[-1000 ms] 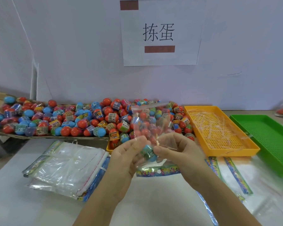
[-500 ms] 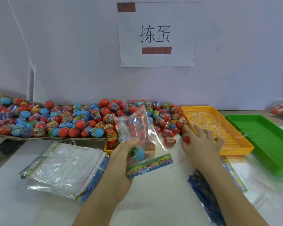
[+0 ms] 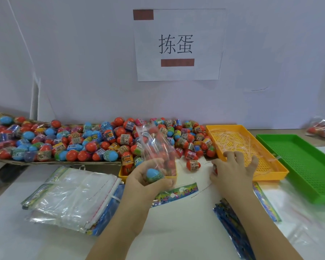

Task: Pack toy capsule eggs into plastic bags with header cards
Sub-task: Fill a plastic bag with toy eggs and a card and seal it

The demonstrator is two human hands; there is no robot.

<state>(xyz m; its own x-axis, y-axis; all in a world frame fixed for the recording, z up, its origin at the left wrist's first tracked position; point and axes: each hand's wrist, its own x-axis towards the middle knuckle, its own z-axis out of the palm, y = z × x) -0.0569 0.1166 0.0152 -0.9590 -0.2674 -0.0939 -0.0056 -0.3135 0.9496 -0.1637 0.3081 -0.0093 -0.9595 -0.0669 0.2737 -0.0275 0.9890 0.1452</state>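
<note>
Beyond my hands lies the heap of capsule eggs [image 3: 94, 141]; the wall sign [image 3: 176, 44] above reads 拣蛋. An orange tray [image 3: 270, 174] sits under my right fingertips. My left hand [image 3: 144, 182] grips a clear bag [image 3: 156, 145] holding a blue egg [image 3: 154, 173]. My right hand [image 3: 233, 169], fingers bent and spread, covers a red egg [image 3: 215, 168]; I cannot tell whether it grips it.

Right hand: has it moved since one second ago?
Yes. The right hand left the plastic bag and went right, now reaching over the left rim of the orange tray.
</note>
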